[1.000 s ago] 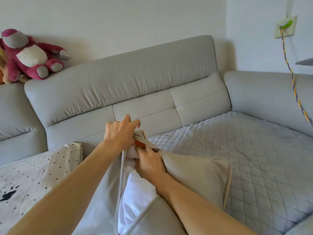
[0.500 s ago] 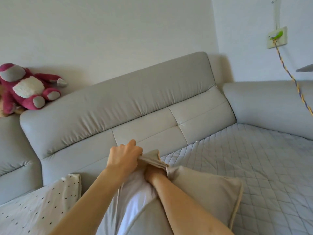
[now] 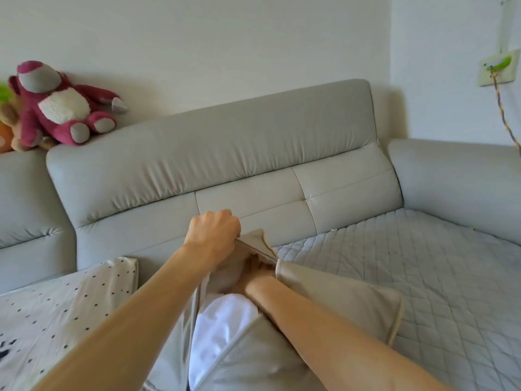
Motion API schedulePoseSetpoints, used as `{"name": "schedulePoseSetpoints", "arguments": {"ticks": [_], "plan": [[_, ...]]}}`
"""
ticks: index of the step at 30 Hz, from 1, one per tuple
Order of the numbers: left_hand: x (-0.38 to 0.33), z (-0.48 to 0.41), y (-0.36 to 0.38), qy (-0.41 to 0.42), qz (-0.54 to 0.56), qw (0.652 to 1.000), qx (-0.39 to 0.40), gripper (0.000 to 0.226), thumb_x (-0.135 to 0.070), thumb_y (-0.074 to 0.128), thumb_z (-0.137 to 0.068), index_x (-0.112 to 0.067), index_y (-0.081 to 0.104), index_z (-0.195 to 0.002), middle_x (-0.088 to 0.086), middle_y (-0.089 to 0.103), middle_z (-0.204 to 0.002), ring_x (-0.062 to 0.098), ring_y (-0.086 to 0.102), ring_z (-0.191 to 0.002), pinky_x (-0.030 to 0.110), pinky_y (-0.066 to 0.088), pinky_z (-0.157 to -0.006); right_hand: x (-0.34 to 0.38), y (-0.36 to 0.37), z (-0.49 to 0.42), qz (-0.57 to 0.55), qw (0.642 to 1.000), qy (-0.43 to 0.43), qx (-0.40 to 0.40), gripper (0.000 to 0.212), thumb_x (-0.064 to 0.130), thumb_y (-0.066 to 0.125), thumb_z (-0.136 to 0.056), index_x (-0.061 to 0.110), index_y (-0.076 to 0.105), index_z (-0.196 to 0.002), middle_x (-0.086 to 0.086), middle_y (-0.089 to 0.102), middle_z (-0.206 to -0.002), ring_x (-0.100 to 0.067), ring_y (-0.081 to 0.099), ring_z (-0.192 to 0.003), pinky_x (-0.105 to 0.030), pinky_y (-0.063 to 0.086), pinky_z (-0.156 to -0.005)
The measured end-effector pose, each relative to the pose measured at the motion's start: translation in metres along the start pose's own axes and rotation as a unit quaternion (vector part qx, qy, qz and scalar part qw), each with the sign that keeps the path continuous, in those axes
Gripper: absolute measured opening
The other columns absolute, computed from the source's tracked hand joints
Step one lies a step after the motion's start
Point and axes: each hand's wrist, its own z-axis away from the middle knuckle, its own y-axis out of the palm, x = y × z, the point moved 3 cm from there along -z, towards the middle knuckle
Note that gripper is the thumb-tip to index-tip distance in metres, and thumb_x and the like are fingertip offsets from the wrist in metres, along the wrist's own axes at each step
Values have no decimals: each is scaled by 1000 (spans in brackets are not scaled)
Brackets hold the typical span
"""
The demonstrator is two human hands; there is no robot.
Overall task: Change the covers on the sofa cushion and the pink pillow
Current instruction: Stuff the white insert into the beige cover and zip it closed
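Your left hand (image 3: 214, 238) is curled tight around the upper edge of the beige cover (image 3: 338, 300), holding its open end up near the sofa backrest (image 3: 214, 165). Your right hand (image 3: 255, 270) is buried to the wrist inside that opening, against the white cushion (image 3: 222, 325); how its fingers lie cannot be told. The cushion lies on the quilted seat pad (image 3: 423, 272), its white filling showing along the unzipped side between your forearms. A dotted cloth (image 3: 64, 303) lies just beside it on your left. A pink plush bear (image 3: 62, 105) sits on the backrest top.
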Motion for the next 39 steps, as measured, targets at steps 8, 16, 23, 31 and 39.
{"name": "schedulePoseSetpoints", "arguments": {"ticks": [8,16,23,31,39], "plan": [[-3,64,33,-9,54,998,-20,14,-22,64,-89,-23,64,-102,1,51,-103,29,61,-84,33,39,-56,6,15,-11,47,992,-41,-107,29,42,37,-100,32,50,-124,-3,53,-137,-21,42,-132,-40,23,-113],[20,183,75,-290,332,898,-1,32,-49,41,-95,-38,48,-124,-8,52,-115,20,59,-102,33,50,-73,-16,-26,50,-108,988,58,94,49,36,53,-100,10,48,-141,-9,51,-143,-26,48,-132,-23,39,-80],[-25,223,86,-355,551,751,-82,34,-48,38,-97,-41,60,-121,-8,49,-136,22,47,-128,36,40,-101,32,-71,158,-62,979,-170,91,63,69,25,-96,29,60,-130,16,57,-136,-3,46,-129,-28,31,-109],[-61,249,82,-428,614,660,-56,47,-28,41,-98,-60,42,-134,-7,9,-161,27,25,-144,48,35,-108,-39,-38,193,150,985,-76,25,64,86,14,-81,49,64,-95,17,65,-108,-14,55,-115,-37,39,-94],[-74,262,62,-398,668,628,-11,58,-49,49,-97,-50,24,-150,4,-1,-165,27,20,-148,43,29,-110,-34,-49,199,68,988,-102,92,77,94,23,-73,29,64,-81,17,63,-82,-12,58,-100,-37,26,-101]]}}
